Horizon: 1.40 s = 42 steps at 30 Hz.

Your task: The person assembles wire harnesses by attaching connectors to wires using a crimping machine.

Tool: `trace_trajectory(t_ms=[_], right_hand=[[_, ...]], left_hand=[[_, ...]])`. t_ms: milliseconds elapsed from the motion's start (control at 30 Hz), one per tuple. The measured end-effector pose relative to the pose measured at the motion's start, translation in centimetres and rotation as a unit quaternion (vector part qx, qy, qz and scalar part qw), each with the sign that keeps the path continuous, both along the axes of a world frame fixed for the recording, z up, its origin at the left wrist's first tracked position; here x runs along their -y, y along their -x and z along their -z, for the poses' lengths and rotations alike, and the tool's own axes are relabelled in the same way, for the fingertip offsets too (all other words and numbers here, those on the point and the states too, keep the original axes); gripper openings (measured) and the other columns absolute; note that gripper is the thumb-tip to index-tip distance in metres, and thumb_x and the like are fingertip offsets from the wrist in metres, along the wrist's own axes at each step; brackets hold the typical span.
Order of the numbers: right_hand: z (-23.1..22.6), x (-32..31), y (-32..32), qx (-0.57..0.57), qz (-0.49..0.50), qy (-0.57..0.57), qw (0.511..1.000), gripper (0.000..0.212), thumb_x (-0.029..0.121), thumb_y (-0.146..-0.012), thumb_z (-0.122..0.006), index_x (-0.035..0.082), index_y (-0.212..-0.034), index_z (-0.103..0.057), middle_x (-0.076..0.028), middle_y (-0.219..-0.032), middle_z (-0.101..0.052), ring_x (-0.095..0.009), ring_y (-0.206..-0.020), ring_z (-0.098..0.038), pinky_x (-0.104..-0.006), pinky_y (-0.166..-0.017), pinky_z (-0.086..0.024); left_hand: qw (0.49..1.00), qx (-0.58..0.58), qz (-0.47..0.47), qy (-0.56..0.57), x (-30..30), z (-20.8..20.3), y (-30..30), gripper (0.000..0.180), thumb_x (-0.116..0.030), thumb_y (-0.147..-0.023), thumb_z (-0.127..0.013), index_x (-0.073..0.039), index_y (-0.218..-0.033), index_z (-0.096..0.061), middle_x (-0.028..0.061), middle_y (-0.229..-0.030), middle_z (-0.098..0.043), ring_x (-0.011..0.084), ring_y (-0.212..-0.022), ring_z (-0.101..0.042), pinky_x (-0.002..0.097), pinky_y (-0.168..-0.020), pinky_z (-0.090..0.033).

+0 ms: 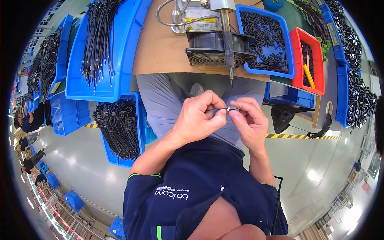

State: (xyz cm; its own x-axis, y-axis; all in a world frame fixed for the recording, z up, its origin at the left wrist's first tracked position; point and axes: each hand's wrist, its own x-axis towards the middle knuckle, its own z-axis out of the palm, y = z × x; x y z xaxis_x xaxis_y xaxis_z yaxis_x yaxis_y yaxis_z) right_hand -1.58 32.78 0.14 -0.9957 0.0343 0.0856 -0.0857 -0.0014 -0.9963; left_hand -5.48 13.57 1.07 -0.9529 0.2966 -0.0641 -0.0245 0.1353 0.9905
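Observation:
In front of my lap, my left hand [200,118] is closed in a pinch on a thin black cable [215,109]. My right hand [253,123] pinches a small connector [233,108] with a light metal part at the cable's end, just right of the left fingertips. The two hands almost touch, and the fingers partly hide the connector. Beyond them, a pointed metal tip on a dark rod [229,50] hangs down from a bench device. Behind the rod sits a black fan [200,56].
A blue tray [120,68] of black cables [98,44] stands left, with another cable-filled blue bin [142,124] below it. At right are a blue tray [269,73] of short black pieces [264,40] and a red tray [297,50] holding a yellow-handled tool [308,76].

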Motion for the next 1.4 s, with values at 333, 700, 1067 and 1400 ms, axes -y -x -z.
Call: trace_trajectory(t_ms=[333, 700, 1067, 1400], right_hand=[[-2.1, -0.4, 0.5, -0.088, 0.071, -0.147, 0.983, 0.009, -0.002, -0.091, -0.076, -0.001, -0.099, -0.072, -0.012, -0.105, -0.072, -0.019, -0.093, -0.068, -0.0281, -0.074, -0.054], [-2.5, 1.4, 1.9, -0.201, 0.075, -0.208, 0.954, 0.014, -0.006, -0.079, -0.076, 0.0, -0.089, -0.07, -0.013, -0.106, -0.072, -0.03, -0.094, -0.069, -0.0371, -0.079, -0.058], [-3.2, 1.1, 3.0, -0.227, 0.089, -0.218, 0.945, 0.012, -0.007, -0.081, -0.076, -0.002, -0.089, -0.069, -0.014, -0.106, -0.072, -0.027, -0.093, -0.069, -0.0359, -0.08, -0.057], [-3.4, 1.2, 4.1, -0.222, 0.102, -0.202, 0.948, 0.014, -0.007, -0.078, -0.076, 0.0, -0.088, -0.069, -0.013, -0.104, -0.072, -0.028, -0.093, -0.069, -0.0369, -0.078, -0.057]], left_hand=[[0.996, -0.072, -0.012, 0.051, 0.8, -2.7, 1.6, 0.012, -0.006, -0.083, -0.077, -0.002, -0.088, -0.066, 0.0037, -0.073, -0.066, 0.0081, -0.054, -0.049, 0.0286, -0.049, -0.04], [0.989, -0.124, -0.008, 0.084, 0.5, -3.2, 2.3, 0.012, -0.005, -0.083, -0.077, -0.003, -0.089, -0.066, 0.005, -0.075, -0.068, 0.0096, -0.054, -0.052, 0.0284, -0.049, -0.042], [0.982, -0.16, -0.006, 0.097, -0.1, -4.6, 3.6, 0.012, -0.005, -0.082, -0.077, -0.003, -0.088, -0.067, 0.0041, -0.073, -0.067, 0.0083, -0.052, -0.051, 0.0279, -0.048, -0.041], [0.982, -0.154, -0.014, 0.109, -0.4, -5.6, 4.7, 0.011, -0.006, -0.082, -0.077, -0.002, -0.087, -0.067, 0.0029, -0.072, -0.066, 0.0068, -0.054, -0.049, 0.0273, -0.05, -0.042]])
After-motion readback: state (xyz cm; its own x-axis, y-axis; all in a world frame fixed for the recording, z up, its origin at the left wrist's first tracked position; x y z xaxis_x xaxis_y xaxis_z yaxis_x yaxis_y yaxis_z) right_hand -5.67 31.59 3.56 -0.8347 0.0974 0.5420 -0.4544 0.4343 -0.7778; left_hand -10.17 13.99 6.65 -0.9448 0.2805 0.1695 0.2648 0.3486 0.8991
